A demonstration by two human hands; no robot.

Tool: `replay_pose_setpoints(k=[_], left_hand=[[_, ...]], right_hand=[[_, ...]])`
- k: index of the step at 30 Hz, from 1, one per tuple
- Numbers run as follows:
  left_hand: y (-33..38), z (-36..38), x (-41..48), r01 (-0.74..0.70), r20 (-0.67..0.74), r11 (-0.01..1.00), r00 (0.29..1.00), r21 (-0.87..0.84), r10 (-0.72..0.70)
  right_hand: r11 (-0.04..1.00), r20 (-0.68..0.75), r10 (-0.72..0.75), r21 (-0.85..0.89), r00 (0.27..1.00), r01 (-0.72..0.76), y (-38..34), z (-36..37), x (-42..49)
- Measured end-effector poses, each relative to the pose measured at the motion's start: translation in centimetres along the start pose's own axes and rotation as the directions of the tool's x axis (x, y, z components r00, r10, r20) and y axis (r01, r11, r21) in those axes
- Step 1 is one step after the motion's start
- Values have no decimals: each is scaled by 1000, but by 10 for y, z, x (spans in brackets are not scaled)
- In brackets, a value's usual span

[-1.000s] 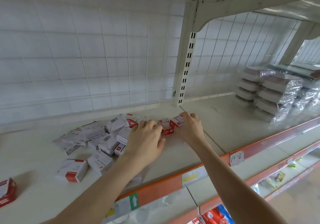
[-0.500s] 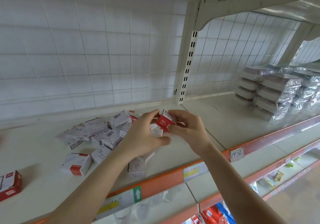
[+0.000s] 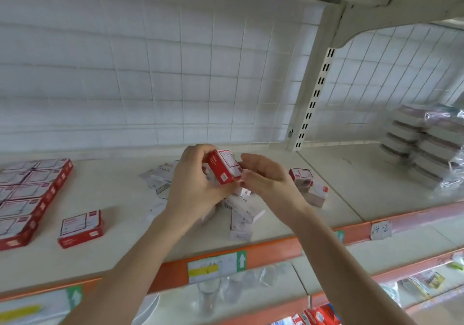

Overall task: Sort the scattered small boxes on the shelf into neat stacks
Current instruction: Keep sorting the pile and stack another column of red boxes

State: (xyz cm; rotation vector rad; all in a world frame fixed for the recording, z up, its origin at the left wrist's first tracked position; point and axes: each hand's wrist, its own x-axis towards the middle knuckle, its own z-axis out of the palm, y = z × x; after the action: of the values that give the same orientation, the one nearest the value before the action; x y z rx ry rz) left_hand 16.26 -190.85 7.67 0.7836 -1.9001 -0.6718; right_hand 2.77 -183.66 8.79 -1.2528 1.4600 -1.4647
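On the pale cream shelf board (image 3: pixel 120 199), far out at nine o'clock from the hands, a tidy block of flat red-and-white cardboard boxes (image 3: pixel 25 196) lies in close rows, edges touching. Just beside it, toward eight o'clock, a single red-and-white cardboard box (image 3: pixel 81 227) lies flat, apart from the block. A loose heap of white cardboard boxes (image 3: pixel 160 176) lies at nine o'clock of the left hand (image 3: pixel 198 189), partly hidden behind it. That hand is raised above the board, its fingers curled round a small red-and-white cardboard box (image 3: pixel 223 167), which is tilted, white face up and red side toward the camera, clear of the shelf. The right hand (image 3: pixel 268 177) sits at three o'clock of the held box, fingers loosely bent, tips at its right edge; whether they pinch it cannot be told. At six o'clock under both hands, more tumbled white cardboard boxes (image 3: pixel 242 213) lie crosswise, near the orange front rail (image 3: pixel 276 247). At three o'clock of the right hand, a pair of small red-ended boxes (image 3: pixel 317 191) lies close together. Farther toward three o'clock, a handwritten white paper tag (image 3: pixel 381 229) sits on the rail, and stacks of flat packs wrapped in clear plastic (image 3: pixel 424 146) stand in the next bay.
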Motion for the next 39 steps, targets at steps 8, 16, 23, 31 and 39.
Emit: replay_pose_setpoints(k=[8,16,23,31,39], left_hand=[[-31,-46,-33,-161,-105,929,973,334,207],[-83,-121,-51,-70,183,801,982,595,-49],[-118,-156,-60,-25,329,687,890,727,-315],[-130,-169,-50,-41,405,748,860,662,-311],[-125,-183,-51,104,319,867,903,488,-288]], right_hand=[[944,-32,-25,-329,999,13,-2,91,6],[887,-13,-17,-462,1000,8,5,160,6],[756,-7,4,-654,1000,-7,19,207,5],[673,-112,12,-734,994,-91,35,226,2],[731,-240,-35,-668,970,-139,24,231,6]])
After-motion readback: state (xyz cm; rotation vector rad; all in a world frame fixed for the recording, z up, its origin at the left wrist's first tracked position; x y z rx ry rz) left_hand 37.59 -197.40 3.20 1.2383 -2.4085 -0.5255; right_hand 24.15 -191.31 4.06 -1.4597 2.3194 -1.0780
